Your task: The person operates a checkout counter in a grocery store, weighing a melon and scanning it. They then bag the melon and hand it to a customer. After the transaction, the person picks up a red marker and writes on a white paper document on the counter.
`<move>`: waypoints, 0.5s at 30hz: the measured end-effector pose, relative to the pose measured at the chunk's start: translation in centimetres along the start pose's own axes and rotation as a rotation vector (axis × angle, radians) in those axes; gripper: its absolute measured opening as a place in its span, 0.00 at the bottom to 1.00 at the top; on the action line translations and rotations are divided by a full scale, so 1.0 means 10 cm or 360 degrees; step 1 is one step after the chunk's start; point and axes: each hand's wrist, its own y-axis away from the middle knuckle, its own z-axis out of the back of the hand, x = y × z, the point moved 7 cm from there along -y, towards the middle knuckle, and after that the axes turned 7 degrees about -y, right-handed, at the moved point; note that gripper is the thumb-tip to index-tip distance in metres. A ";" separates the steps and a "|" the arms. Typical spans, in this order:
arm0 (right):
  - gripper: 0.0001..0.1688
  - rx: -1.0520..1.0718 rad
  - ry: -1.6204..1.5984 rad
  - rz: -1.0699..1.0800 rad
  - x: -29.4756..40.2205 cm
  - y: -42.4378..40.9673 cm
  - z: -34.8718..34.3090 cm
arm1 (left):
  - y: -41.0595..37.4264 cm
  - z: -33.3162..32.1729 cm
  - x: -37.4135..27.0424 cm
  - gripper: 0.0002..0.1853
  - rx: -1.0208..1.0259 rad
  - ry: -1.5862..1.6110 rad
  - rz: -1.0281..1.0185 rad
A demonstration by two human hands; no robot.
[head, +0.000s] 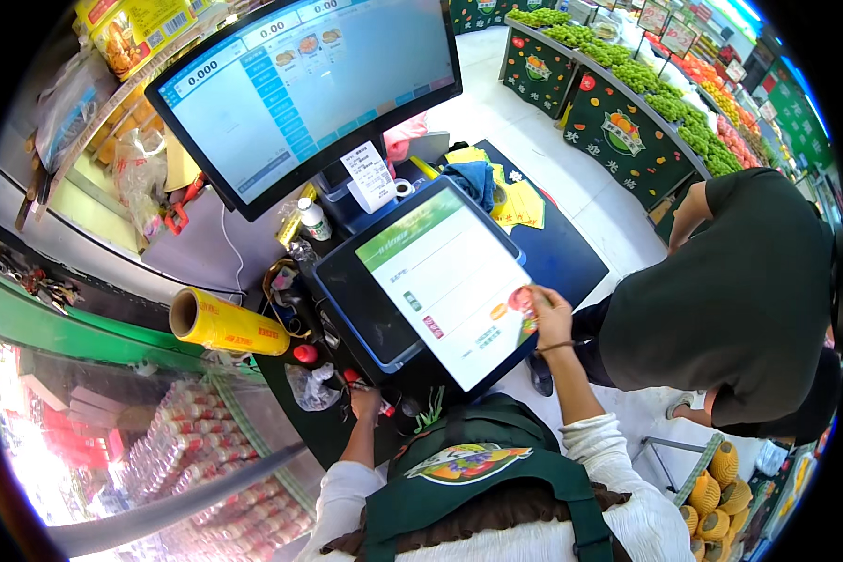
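Observation:
My right hand (553, 316) pinches the right edge of a large printed sheet (449, 288) with a green header, ruled lines and fruit pictures. The sheet rests over a dark flat counter scale (365, 309) with a blue rim and covers much of its top. At the counter's near edge, my left hand (365, 404) is down at a small red-and-white item (388, 407), possibly a marker. Its fingers are partly hidden, so I cannot tell whether they grip it. A crumpled clear plastic bag (314, 386) and a red cap (305, 353) lie just beyond that hand.
A monitor (309, 98) stands behind the scale, with a printed receipt (369, 175) below it. A yellow film roll (228, 323) lies left, near a white bottle (314, 219). Yellow cards (520, 204) sit beyond the scale. At right stands a person in a dark shirt (716, 288).

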 end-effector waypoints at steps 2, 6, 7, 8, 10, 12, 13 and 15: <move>0.10 -0.0078 0.0058 -0.0126 -0.12 0.16 -0.31 | -0.08 0.00 0.16 0.27 -0.0010 0.0016 -0.0176; 0.15 -0.0143 0.0536 0.0121 -0.17 0.19 -0.40 | 0.31 0.09 0.25 0.20 0.0713 0.0302 -0.0098; 0.16 -0.0147 0.0706 0.0217 -0.11 0.23 -0.42 | 0.41 0.16 0.26 0.19 0.0745 0.0256 -0.0146; 0.18 -0.0173 0.0890 0.0360 -0.19 0.21 -0.34 | 0.52 0.25 0.26 0.17 0.0778 0.0211 -0.0194; 0.18 -0.0218 0.1341 0.1033 0.33 0.61 -0.60 | 0.77 0.48 0.33 0.16 0.0900 0.0217 -0.0249; 0.18 -0.0056 0.1407 0.1458 0.85 1.08 -0.89 | 1.05 0.74 0.22 0.15 0.0964 0.0369 -0.0338; 0.18 0.0256 0.1341 0.1366 0.80 1.21 -0.94 | 1.23 0.89 0.10 0.15 0.0978 0.0511 -0.0390; 0.19 0.0854 0.1114 0.0925 0.68 1.59 -1.13 | 1.41 1.03 -0.13 0.15 0.0936 0.0777 -0.0654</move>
